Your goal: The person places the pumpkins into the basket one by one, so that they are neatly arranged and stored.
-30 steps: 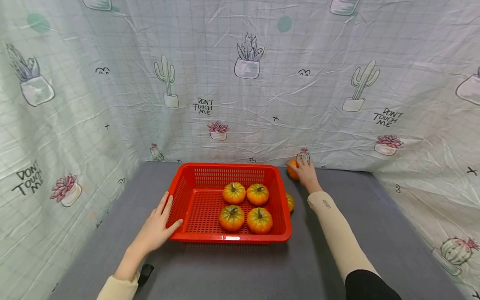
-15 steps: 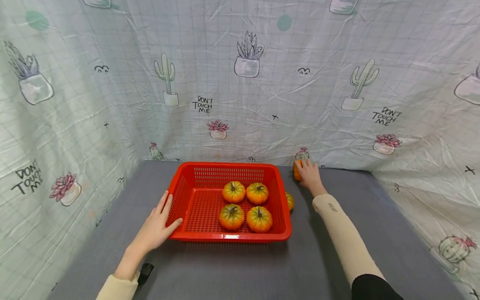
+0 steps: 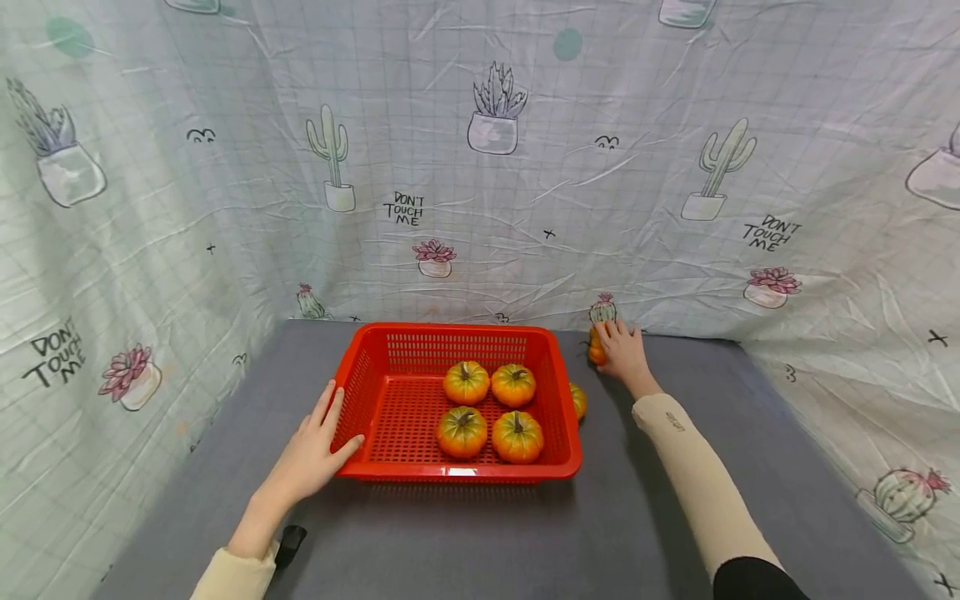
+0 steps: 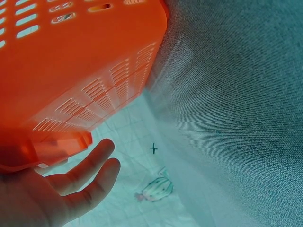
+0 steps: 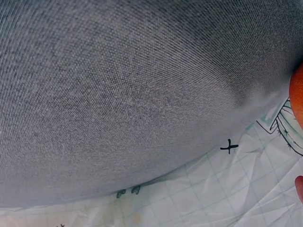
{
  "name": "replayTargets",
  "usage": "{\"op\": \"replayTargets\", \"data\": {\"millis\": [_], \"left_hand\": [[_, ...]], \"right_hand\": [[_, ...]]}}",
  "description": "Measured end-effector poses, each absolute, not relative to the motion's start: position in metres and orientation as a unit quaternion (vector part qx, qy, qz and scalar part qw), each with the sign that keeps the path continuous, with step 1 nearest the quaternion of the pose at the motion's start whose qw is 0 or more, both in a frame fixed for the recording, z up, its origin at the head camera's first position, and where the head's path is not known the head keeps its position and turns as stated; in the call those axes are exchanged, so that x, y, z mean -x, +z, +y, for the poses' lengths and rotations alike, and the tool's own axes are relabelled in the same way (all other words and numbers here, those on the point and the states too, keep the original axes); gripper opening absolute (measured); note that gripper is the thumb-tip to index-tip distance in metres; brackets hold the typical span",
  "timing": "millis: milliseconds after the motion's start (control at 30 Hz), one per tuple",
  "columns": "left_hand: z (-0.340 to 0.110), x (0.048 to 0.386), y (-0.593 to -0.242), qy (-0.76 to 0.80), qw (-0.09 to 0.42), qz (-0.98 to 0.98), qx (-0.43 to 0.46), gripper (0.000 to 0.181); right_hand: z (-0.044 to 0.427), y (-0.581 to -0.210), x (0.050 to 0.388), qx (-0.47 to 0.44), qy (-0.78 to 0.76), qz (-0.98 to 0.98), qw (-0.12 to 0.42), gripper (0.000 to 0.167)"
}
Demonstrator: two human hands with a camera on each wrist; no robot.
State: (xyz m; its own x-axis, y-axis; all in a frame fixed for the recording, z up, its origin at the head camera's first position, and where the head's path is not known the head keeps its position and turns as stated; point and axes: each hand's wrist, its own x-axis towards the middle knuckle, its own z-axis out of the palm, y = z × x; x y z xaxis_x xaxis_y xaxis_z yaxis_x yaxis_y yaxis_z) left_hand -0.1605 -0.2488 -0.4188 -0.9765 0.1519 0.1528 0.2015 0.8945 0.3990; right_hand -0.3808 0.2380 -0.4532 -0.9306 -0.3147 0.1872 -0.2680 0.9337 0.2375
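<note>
- Behind and at both sides, pale cloth (image 3: 555, 179) printed with potted cacti.
- Below, gray tabletop (image 3: 420, 542), reaching back to the foot of the cloth.
- Mid-tabletop, a red basket (image 3: 517, 474) with slotted walls.
- At the left rim, the left hand (image 3: 307, 454): grip relaxed, fingers loosely extended, thumb over the inner side; apparently steadying the basket.
- Past the back right corner, the right hand (image 3: 624, 357), fingers over an orange pumpkin (image 3: 596, 353); cannot tell from either view whether firmly gripping or only touching.
- In the right half of the basket, four pumpkins (image 3: 517, 437), stems showing.
- Just outside the right wall, one more pumpkin (image 3: 579, 401), partly hidden by the rim.
- Near the tabletop's back edge, the orange pumpkin, half covered. Step in hand, as judged: picking it up. Next, probably calls for a secure hold, then lifting over the right rim and lowering without knocking the others.
</note>
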Motion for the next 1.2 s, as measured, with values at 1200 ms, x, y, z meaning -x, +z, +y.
{"op": "replayTargets", "data": {"millis": [1200], "left_hand": [[-0.248,0.160,-0.419,-0.214,0.071,-0.970,0.092,0.077]], "right_hand": [[0.236,-0.447,0.338,-0.192,0.024,-0.964,0.185,0.093]]}}
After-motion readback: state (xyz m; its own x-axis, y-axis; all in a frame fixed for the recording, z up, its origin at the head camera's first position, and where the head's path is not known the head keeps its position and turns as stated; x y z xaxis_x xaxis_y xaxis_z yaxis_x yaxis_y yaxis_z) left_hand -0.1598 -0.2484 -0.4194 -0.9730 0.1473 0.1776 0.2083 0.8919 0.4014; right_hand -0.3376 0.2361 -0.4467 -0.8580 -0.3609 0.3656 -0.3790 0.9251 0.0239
